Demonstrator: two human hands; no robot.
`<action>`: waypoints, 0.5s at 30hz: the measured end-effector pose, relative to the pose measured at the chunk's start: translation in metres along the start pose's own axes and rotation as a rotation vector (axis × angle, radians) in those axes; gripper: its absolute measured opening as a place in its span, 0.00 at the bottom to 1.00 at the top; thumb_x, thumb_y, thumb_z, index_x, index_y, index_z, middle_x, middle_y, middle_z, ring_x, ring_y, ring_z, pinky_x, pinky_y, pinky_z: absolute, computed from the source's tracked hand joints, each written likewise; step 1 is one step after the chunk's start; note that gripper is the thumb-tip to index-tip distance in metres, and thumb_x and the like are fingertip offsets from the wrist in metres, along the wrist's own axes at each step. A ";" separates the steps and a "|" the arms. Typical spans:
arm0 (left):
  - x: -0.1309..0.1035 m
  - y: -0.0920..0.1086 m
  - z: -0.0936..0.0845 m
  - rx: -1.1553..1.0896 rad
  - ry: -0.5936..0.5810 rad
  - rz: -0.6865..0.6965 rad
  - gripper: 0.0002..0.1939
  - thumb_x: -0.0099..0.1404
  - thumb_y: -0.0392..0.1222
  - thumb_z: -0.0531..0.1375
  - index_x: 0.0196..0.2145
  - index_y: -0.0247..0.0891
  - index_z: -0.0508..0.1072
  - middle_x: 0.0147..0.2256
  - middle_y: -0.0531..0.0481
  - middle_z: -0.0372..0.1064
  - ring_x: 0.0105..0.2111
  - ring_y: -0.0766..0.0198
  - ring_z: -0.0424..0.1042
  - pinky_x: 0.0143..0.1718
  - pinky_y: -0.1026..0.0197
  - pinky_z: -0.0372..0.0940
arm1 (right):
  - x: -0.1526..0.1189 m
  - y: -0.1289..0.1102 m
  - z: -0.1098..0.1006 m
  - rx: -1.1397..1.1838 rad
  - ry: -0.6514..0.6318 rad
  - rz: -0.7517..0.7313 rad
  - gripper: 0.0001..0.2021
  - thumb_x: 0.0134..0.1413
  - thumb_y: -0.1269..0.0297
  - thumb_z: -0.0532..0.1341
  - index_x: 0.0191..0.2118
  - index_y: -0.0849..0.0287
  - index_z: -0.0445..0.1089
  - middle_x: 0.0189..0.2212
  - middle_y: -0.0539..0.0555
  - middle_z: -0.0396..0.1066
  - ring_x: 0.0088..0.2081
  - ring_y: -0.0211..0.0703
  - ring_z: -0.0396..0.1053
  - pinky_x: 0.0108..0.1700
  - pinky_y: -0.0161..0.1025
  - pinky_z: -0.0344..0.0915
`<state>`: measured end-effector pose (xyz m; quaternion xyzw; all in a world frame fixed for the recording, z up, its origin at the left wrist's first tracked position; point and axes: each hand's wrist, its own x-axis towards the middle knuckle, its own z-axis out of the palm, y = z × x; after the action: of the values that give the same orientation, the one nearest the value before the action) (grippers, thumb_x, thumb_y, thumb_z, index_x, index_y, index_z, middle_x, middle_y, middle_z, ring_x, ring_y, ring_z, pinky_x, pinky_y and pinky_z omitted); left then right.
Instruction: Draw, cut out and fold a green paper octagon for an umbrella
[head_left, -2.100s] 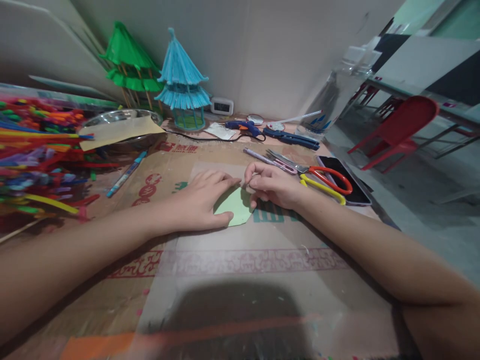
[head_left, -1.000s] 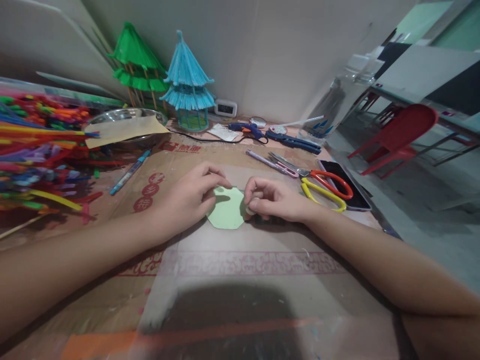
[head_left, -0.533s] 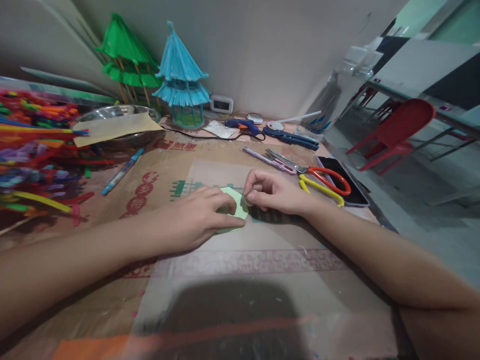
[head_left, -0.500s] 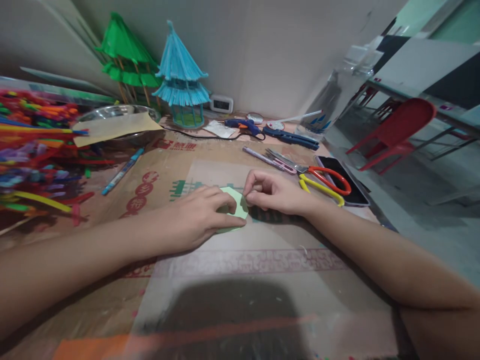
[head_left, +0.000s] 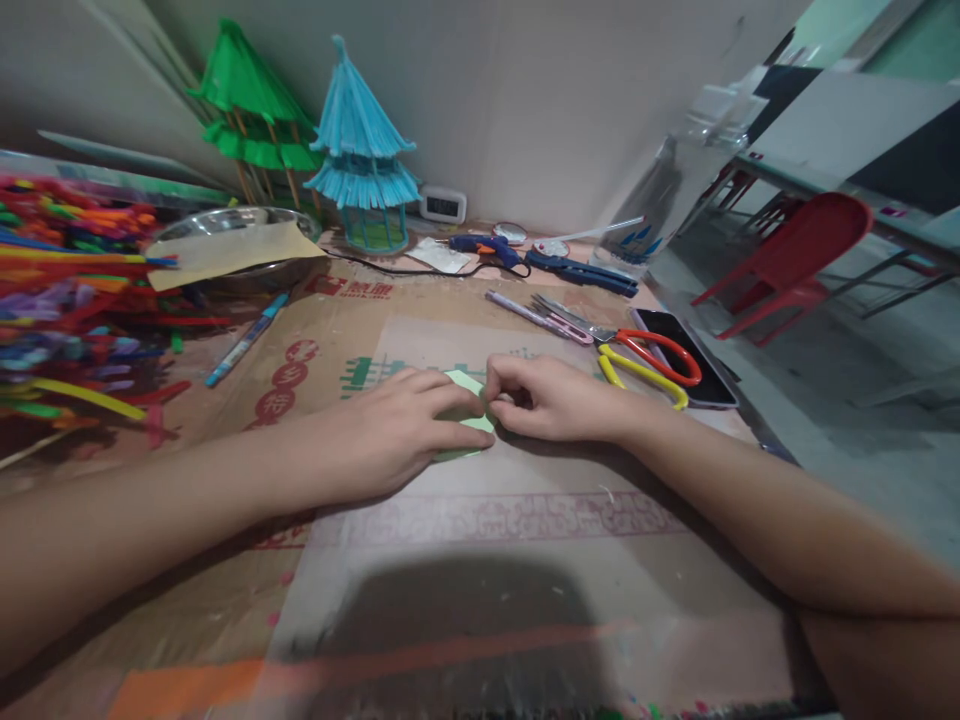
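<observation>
A small piece of light green paper (head_left: pixel 464 380) with angled corners lies on the work surface, mostly hidden under my left hand. My left hand (head_left: pixel 409 425) rests on it from the left, palm down, with thumb and forefinger stretched apart over the sheet. At the paper's right edge is my right hand (head_left: pixel 529 395), its thumb and fingertips pinched together close to my left fingertips. Whatever sits in that pinch is too small or hidden to make out.
Scissors (head_left: pixel 645 358), a purple pen (head_left: pixel 517 310) and a phone (head_left: pixel 694 365) lie to the right. Behind stand blue (head_left: pixel 364 150) and green (head_left: pixel 251 95) paper-roofed models, with a glue gun (head_left: pixel 491 250) alongside. Colourful pipe cleaners (head_left: pixel 82 320) crowd the left; a bottle (head_left: pixel 645 205) stands back right.
My right hand has shifted slightly down and left, with its pinched fingertips now against the paper's edge. My left forefinger has straightened a little toward it, covering more of the paper.
</observation>
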<state>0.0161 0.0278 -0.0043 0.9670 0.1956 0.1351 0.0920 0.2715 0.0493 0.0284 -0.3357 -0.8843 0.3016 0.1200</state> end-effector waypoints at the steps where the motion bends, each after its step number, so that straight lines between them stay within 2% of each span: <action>1: 0.000 0.000 0.000 0.004 -0.003 0.003 0.25 0.74 0.30 0.52 0.60 0.52 0.76 0.58 0.45 0.74 0.56 0.49 0.70 0.57 0.45 0.64 | 0.000 0.001 0.000 0.031 -0.003 0.014 0.02 0.58 0.66 0.60 0.37 0.55 0.64 0.24 0.44 0.64 0.26 0.37 0.60 0.32 0.35 0.54; 4: 0.000 0.001 -0.001 0.021 -0.004 0.003 0.25 0.74 0.30 0.53 0.60 0.52 0.76 0.57 0.44 0.73 0.56 0.48 0.70 0.57 0.44 0.65 | -0.001 0.000 -0.001 0.091 -0.043 0.041 0.04 0.59 0.63 0.61 0.37 0.55 0.65 0.24 0.45 0.66 0.26 0.37 0.61 0.31 0.34 0.54; 9: 0.000 0.000 0.000 -0.008 0.008 -0.004 0.25 0.73 0.30 0.54 0.59 0.54 0.77 0.58 0.46 0.73 0.57 0.49 0.70 0.58 0.45 0.65 | 0.001 0.001 0.000 -0.023 -0.006 0.015 0.03 0.56 0.69 0.60 0.36 0.55 0.65 0.24 0.44 0.64 0.26 0.36 0.60 0.31 0.34 0.53; 12: 0.000 -0.001 0.000 -0.030 0.016 -0.003 0.24 0.74 0.31 0.54 0.59 0.54 0.77 0.58 0.46 0.73 0.58 0.49 0.70 0.59 0.44 0.64 | 0.002 0.006 0.000 0.082 0.012 0.019 0.04 0.57 0.66 0.61 0.36 0.55 0.64 0.25 0.45 0.66 0.27 0.36 0.61 0.31 0.34 0.55; 15: 0.000 -0.002 0.001 -0.035 0.024 0.002 0.23 0.75 0.31 0.54 0.59 0.53 0.77 0.57 0.44 0.74 0.57 0.49 0.70 0.58 0.45 0.65 | 0.000 0.006 0.001 0.199 -0.047 0.052 0.06 0.60 0.61 0.61 0.38 0.55 0.64 0.26 0.46 0.69 0.27 0.37 0.63 0.31 0.34 0.57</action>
<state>0.0155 0.0298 -0.0056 0.9637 0.1936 0.1504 0.1062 0.2741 0.0526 0.0240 -0.3376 -0.8435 0.3990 0.1240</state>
